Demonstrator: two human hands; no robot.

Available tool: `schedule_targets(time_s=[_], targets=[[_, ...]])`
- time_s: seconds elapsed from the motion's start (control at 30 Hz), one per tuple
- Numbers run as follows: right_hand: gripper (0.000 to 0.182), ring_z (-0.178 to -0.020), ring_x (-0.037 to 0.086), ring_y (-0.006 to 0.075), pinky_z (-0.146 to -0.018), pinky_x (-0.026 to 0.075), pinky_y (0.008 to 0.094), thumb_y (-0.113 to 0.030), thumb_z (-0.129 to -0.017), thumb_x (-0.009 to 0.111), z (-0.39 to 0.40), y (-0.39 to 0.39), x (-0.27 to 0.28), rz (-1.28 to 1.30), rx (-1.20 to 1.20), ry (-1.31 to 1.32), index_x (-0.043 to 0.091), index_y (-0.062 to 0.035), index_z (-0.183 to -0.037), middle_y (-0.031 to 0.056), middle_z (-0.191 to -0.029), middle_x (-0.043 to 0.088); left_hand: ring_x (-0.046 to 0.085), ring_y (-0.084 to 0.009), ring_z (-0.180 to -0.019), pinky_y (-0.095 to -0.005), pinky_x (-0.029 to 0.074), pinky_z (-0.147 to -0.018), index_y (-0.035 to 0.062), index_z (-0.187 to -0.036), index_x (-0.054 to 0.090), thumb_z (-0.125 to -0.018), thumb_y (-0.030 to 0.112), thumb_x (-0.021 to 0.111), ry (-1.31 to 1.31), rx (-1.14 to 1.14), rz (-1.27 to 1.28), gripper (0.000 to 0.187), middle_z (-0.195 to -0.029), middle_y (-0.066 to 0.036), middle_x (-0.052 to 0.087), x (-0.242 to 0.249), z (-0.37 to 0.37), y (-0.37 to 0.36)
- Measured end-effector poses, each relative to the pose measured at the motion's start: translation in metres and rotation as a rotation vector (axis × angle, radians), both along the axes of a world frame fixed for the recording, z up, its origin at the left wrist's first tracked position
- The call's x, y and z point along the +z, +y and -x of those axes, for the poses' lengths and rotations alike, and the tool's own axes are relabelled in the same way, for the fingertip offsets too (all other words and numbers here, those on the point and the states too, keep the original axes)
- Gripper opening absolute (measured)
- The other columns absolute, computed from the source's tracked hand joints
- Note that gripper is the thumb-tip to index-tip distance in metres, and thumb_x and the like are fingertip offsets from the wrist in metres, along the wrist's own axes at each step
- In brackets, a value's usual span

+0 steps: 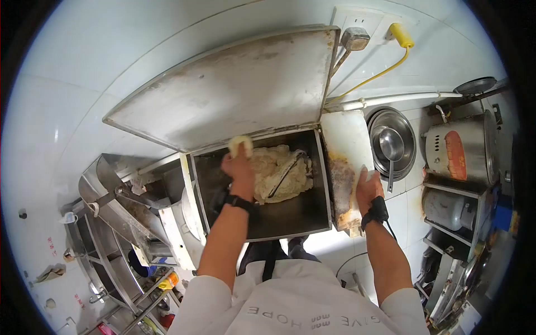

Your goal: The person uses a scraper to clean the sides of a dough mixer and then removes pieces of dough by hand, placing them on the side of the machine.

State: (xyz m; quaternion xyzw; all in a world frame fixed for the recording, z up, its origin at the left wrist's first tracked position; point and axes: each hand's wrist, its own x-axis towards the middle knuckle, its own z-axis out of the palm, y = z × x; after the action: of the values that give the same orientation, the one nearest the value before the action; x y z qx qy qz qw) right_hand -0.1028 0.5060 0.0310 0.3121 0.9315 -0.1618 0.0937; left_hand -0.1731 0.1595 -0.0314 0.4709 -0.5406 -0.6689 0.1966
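Note:
My left hand (240, 167) is closed on a pale, rounded piece of dough (240, 144) above the back left of an open metal mixer tub (290, 226). Inside the tub lies a large lumpy mass of dough (273, 176), with a dark bar showing across it. My right hand (368, 191) grips the right edge of the stained white housing (343, 139) beside the tub. Behind the tub, the metal lid (234, 84) stands raised, leaning towards the wall.
Nested metal bowls (410, 134) with a ladle (391, 145) sit on the right. Further right, a large steel pot (455, 148) stands on a rack. A yellow plug (401, 34) with its cord hangs from the wall socket. Metal equipment (120, 195) crowds the left side.

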Motion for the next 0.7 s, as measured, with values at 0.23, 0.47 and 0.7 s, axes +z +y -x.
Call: schedule_targets(time_s=[0.23,0.47,0.7], targets=[[0.061,-0.103,0.063,0.0446,-0.09,0.049,0.0486,-0.05,-0.098,0.044,-0.004,0.002,-0.01,-0.053,0.023,0.126,0.054,0.0043,-0.124,0.0304,-0.11,0.064,0.062,-0.0211,-0.061,-0.0355,0.052,-0.051,-0.0032,-0.096,0.064,-0.088,0.022,0.074,-0.079,0.253,-0.044,0.028,-0.084,-0.01,0.066,0.012,-0.022,-0.104],[0.063,-0.107,0.06,0.0476,-0.093,0.047,0.0513,-0.051,-0.098,0.041,0.0,-0.002,0.004,0.045,-0.039,0.067,0.052,0.0044,-0.125,0.0309,-0.115,0.063,0.062,-0.0225,-0.077,-0.0385,0.057,-0.064,0.0013,-0.098,0.062,-0.094,0.014,0.064,0.124,0.191,-0.146,0.014,-0.092,-0.01,0.062,0.015,-0.005,-0.023],[0.057,-0.102,0.064,0.0421,-0.088,0.049,0.0484,-0.05,-0.097,0.047,-0.003,0.003,-0.012,-0.039,-0.007,0.109,0.052,-0.0037,-0.129,0.0265,-0.107,0.067,0.058,-0.0208,-0.079,-0.0374,0.058,-0.062,0.0019,-0.097,0.06,-0.092,0.008,0.066,0.175,0.115,-0.576,0.01,-0.093,-0.009,0.059,-0.027,0.01,0.069]])
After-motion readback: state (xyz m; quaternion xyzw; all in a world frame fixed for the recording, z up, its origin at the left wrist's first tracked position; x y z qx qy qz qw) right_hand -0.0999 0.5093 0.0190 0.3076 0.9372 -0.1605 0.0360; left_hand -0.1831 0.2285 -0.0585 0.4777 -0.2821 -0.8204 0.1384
